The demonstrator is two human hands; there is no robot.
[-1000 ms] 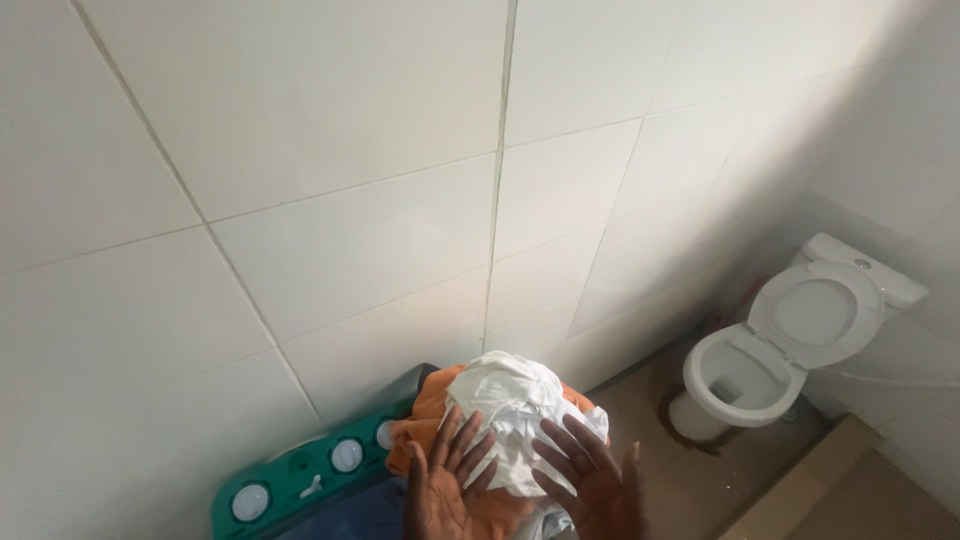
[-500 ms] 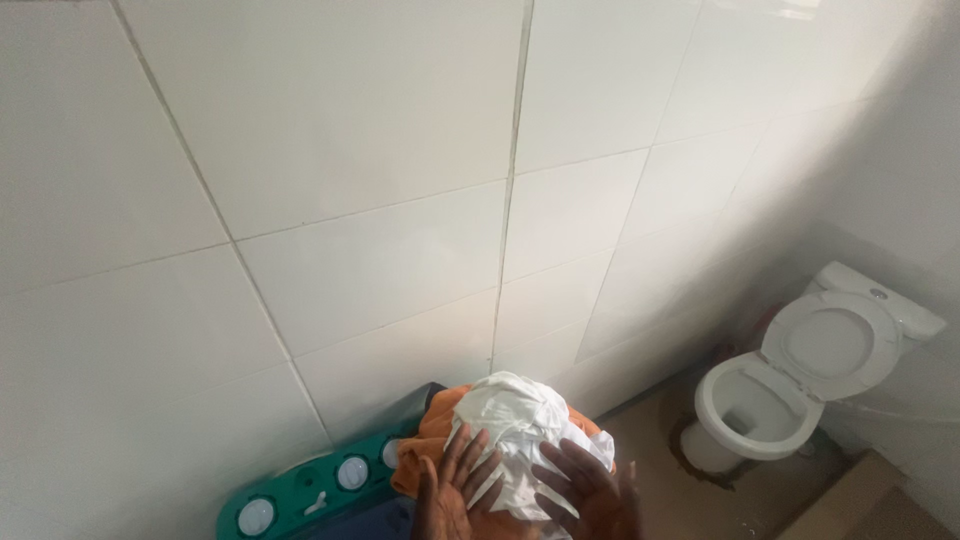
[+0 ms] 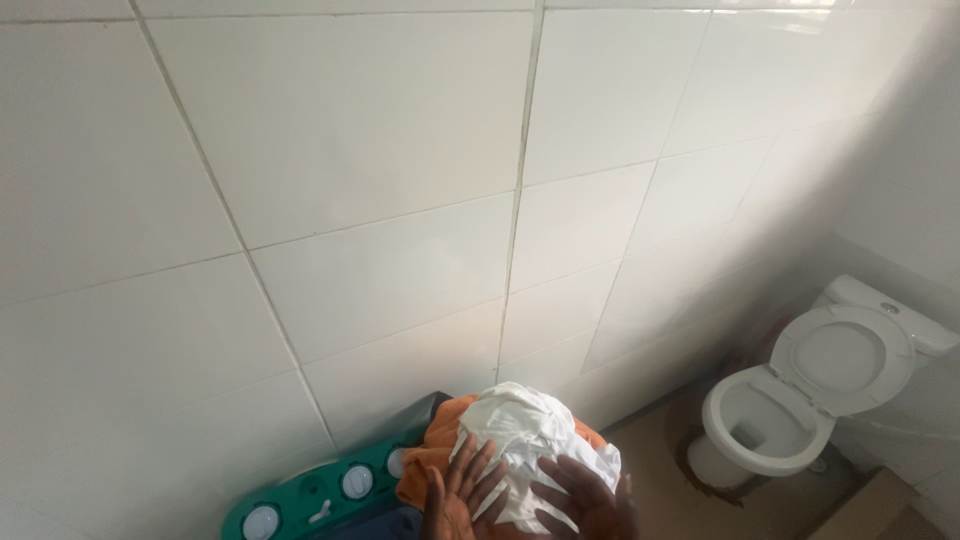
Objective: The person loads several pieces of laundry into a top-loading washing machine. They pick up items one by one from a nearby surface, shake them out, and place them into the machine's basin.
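Down at the bottom centre of the frame, the left hand (image 3: 452,495) and right hand (image 3: 588,500) lay flat, fingers spread, on a bunched white cloth (image 3: 522,445), gripping nothing. That cloth sat heaped on an orange garment (image 3: 432,455), so the pile looked gathered but not yet stowed or sorted. Lower left, a green washing-machine panel (image 3: 305,495) showed white dials. Beyond rose the white tiled wall (image 3: 400,200); at the right stood an open toilet (image 3: 800,400).
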